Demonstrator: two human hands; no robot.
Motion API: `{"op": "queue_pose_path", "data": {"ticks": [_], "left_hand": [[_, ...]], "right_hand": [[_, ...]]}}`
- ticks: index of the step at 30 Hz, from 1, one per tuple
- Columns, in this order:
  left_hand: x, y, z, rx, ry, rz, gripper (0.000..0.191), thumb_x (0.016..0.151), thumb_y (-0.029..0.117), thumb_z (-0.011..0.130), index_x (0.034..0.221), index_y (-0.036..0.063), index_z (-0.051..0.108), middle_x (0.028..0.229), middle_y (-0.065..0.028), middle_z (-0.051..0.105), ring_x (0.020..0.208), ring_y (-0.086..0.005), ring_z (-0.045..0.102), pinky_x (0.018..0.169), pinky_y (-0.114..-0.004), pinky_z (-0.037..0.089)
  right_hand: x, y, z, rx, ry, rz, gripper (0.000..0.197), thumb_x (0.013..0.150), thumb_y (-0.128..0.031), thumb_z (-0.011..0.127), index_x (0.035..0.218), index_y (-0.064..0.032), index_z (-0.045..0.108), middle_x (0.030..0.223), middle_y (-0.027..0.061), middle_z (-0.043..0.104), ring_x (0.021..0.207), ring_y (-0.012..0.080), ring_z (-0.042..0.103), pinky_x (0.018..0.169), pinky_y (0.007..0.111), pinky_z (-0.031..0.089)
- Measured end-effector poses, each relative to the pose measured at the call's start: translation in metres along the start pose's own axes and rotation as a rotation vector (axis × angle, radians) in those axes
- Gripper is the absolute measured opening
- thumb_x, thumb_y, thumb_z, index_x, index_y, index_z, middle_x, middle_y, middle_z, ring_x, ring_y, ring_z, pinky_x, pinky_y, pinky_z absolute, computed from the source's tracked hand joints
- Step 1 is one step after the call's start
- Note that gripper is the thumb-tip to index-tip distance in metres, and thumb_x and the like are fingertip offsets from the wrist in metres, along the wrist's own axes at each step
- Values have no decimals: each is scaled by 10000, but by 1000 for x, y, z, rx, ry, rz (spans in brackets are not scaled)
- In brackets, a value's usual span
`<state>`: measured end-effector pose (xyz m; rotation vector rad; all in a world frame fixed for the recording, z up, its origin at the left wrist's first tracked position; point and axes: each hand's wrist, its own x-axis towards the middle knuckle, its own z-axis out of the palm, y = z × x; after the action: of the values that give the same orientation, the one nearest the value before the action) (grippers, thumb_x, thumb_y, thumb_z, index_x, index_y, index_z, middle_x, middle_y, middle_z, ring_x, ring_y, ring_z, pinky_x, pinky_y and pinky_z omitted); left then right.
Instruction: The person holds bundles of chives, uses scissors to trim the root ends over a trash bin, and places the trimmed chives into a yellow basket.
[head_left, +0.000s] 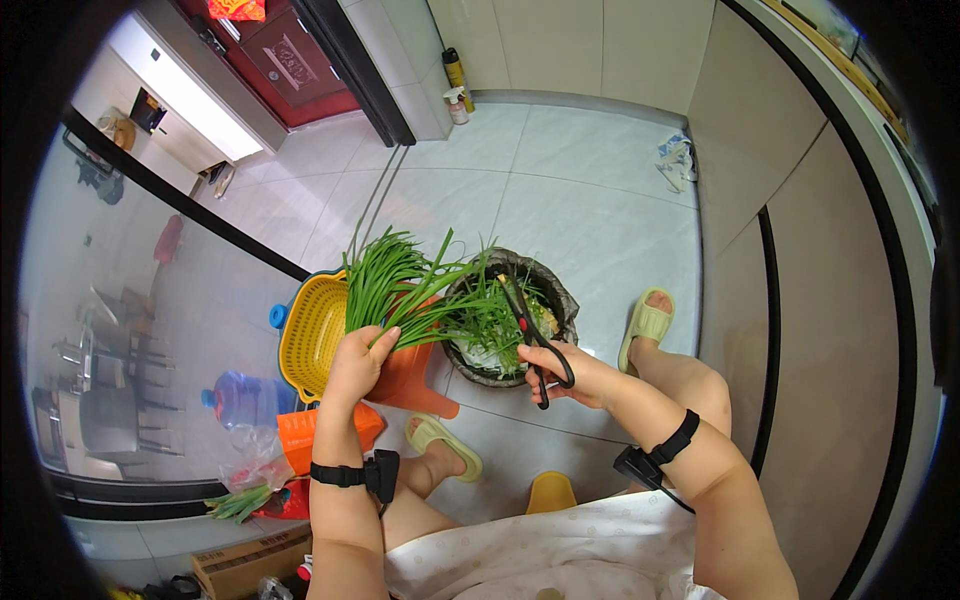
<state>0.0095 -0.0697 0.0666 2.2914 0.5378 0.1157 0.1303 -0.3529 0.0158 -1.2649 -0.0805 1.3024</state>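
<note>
A bunch of long green garlic chives (390, 274) is in the grip of my left hand (360, 364), some of its leaves reaching right over the bin's rim. My right hand (559, 373) holds black-handled scissors (529, 322), blades pointing up and away over the bin. Inside the lined trash bin (555, 277) lie green leaf scraps (491, 322). Left of the bin is an orange plastic stool (409, 379), partly hidden under the chives and my hand. Against it sits a yellow colander basket (311, 322), with a blue-green basin edge showing around it.
A large blue water bottle (247, 397), an orange bag (300, 439) and green onions (244, 501) lie at left near a glass partition (135, 300). Below them is a cardboard box (251, 562). Cabinets (817, 300) stand at right. Spray bottles (456, 105) are by the far wall.
</note>
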Motion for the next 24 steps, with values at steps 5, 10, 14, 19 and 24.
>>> {"op": "queue_pose_path", "data": {"ticks": [5,10,14,19,24], "left_hand": [[-1,-1,-1,34,11,19,368,879,289,593,693,-25,542,558,-141,419,532,-238,389,541,-352,374],[-3,13,-2,150,-45,47,364,873,294,600,694,-19,543,568,-161,420,536,-265,394,538,-363,375],[-4,13,-1,159,-101,127,359,863,296,608,701,-17,539,595,-182,428,548,-297,410,539,-376,378],[-2,11,0,170,-108,159,337,879,245,587,697,-27,509,577,-106,404,555,-200,393,541,-338,362],[-3,11,-3,175,-78,153,352,883,258,583,691,-26,508,570,-111,393,548,-202,391,538,-345,363]], "right_hand": [[0,-6,4,-78,-69,-5,459,813,-567,583,772,-114,522,655,1,521,597,113,549,528,229,400],[10,-11,-2,-98,-44,-32,457,807,-556,600,767,-109,515,660,0,522,593,110,542,527,229,424],[17,-13,-3,-41,-13,-63,414,816,-485,633,762,-93,510,648,-1,518,549,106,526,512,227,448],[15,-11,-6,-66,57,-106,379,832,-423,647,765,-74,518,628,6,512,500,100,505,456,232,426],[6,-13,4,-98,32,-259,361,852,-416,625,799,-75,517,632,-6,492,537,86,484,501,227,417]]}}
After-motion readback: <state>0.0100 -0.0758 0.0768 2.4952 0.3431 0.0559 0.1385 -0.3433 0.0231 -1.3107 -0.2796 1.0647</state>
